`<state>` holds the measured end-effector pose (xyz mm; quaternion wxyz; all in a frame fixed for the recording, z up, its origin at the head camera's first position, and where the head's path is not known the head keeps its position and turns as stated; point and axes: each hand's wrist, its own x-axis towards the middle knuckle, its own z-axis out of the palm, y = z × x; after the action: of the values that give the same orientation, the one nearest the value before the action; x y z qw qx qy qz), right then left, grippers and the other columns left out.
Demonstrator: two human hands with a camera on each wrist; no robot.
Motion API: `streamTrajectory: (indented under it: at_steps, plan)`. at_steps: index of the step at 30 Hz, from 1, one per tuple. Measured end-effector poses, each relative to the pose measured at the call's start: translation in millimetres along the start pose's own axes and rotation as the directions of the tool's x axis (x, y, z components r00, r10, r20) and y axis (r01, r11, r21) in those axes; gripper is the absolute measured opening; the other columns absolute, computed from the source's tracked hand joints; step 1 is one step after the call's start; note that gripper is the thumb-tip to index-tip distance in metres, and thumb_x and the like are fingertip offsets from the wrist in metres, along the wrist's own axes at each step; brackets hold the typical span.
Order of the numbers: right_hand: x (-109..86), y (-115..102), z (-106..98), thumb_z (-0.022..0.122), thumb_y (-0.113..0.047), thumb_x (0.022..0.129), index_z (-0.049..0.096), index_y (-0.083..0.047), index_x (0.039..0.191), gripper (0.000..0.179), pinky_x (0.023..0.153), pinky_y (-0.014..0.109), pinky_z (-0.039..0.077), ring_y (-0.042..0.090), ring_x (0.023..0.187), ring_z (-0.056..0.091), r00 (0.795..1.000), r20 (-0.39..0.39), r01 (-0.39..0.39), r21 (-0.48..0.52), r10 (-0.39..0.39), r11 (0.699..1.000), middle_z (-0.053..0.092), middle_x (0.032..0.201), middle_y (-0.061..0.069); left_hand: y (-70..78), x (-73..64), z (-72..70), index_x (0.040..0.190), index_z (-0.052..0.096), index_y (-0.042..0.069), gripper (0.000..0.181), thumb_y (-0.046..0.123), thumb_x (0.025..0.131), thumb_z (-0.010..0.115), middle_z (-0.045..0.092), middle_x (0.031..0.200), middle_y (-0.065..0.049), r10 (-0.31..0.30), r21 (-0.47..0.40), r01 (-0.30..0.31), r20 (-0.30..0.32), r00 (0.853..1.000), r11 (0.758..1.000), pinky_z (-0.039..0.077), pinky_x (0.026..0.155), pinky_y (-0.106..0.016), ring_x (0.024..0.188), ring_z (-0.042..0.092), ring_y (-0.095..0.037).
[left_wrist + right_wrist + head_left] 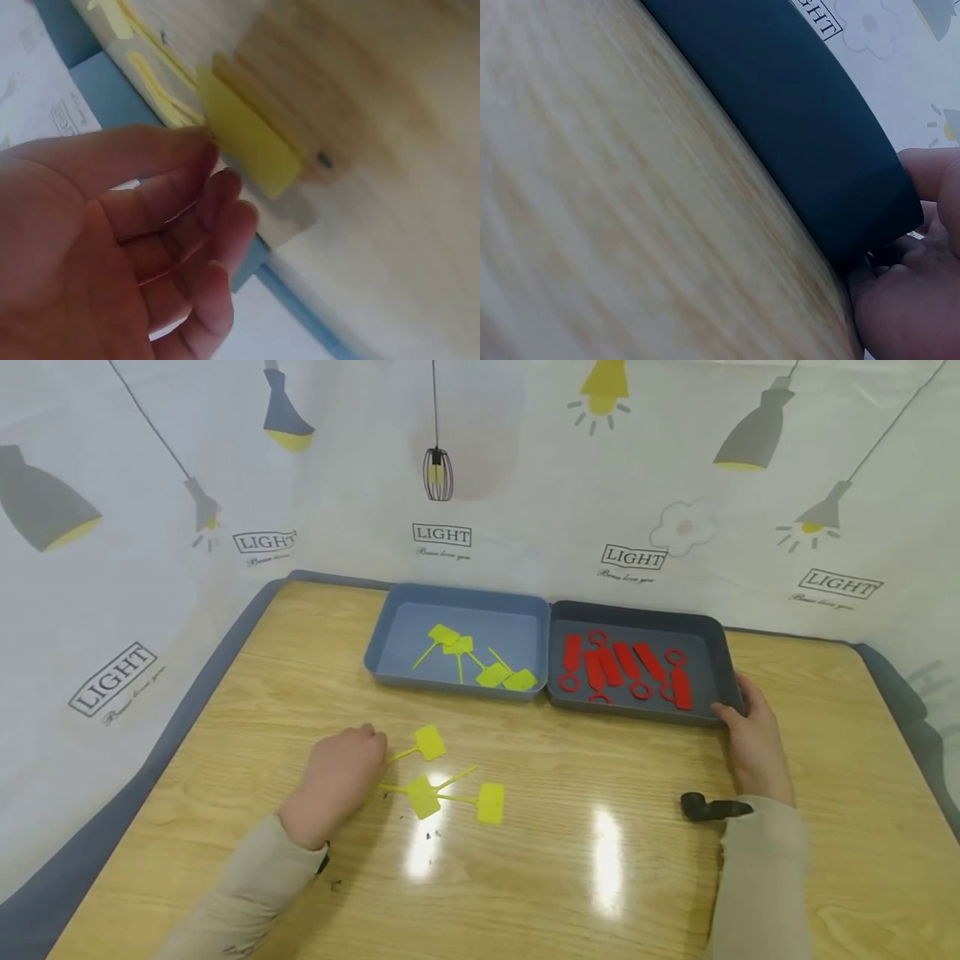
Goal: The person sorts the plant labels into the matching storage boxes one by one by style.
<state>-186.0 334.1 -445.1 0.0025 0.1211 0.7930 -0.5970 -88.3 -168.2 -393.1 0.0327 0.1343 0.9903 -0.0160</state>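
My left hand (339,781) is over the left part of the table, thumb and fingertips together at a yellow plant label (255,135). It pinches this label near the edge of its flat plate. Just right of the hand lie more yellow labels (491,803) with thin stems, some overlapping. At the right end of the dark grey tray (637,713), my right hand (759,752) grips the near corner, thumb on the rim and fingers around the outside. Several red tags (626,662) with ring ends lie in that tray.
A blue tray (457,687) stands against the dark one on its left, holding several yellow labels (459,646). Small dark specks (431,836) dot the wooden table (570,893). A white cloth (517,485) printed with lamps hangs behind the table's far edge.
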Motion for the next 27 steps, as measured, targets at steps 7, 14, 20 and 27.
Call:
streamTrajectory:
  at_steps: [7,14,20,27]
  plan:
    - [1.4,-2,2,0.047,-0.019,0.093,0.018,-0.025,0.143,0.059,0.108,0.031,0.01,0.01,0.133,0.005,1.0,0.004,0.004,0.02,-0.004,1.0,0.009,0.148,-0.008,7.5,-0.6,-4.1,0.063,0.055,0.004,0.019,-0.001,0.082,0.055,0.049,0.059,-0.007,0.013,0.168,-0.011,-0.006,1.0,0.986,0.041,0.041,-0.034,0.054,0.052,-0.022]
    - [0.2,-5,2,0.047,-0.017,0.093,0.018,-0.024,0.143,0.058,0.108,0.03,0.011,0.011,0.133,0.006,1.0,0.006,0.01,0.036,-0.01,0.999,0.009,0.148,-0.006,6.0,0.8,-4.4,0.06,0.049,0.005,0.024,0.002,0.084,0.053,0.046,0.054,-0.006,0.022,0.209,-0.02,-0.008,1.0,0.978,0.039,0.036,-0.031,0.048,0.049,-0.019]
    - [-1.0,-5,2,0.047,-0.018,0.093,0.017,-0.024,0.143,0.059,0.107,0.031,0.011,0.011,0.133,0.006,1.0,0.01,0.0,0.022,-0.001,1.0,0.008,0.148,-0.006,-0.2,0.9,-4.1,0.06,0.046,0.006,0.025,0.001,0.083,0.051,0.044,0.052,-0.004,0.04,0.201,-0.033,-0.033,0.999,0.979,0.038,0.035,-0.031,0.045,0.045,-0.017]
    - [-2.5,-4,0,0.047,-0.019,0.093,0.017,-0.024,0.143,0.059,0.107,0.03,0.012,0.012,0.133,0.007,1.0,0.012,0.001,0.023,-0.001,1.0,0.008,0.148,-0.005,-2.7,3.5,-13.3,0.056,0.038,0.009,0.031,-0.001,0.084,0.048,0.035,0.047,-0.001,0.075,0.178,-0.057,-0.098,0.992,0.982,0.031,0.033,-0.027,0.043,0.035,-0.012]
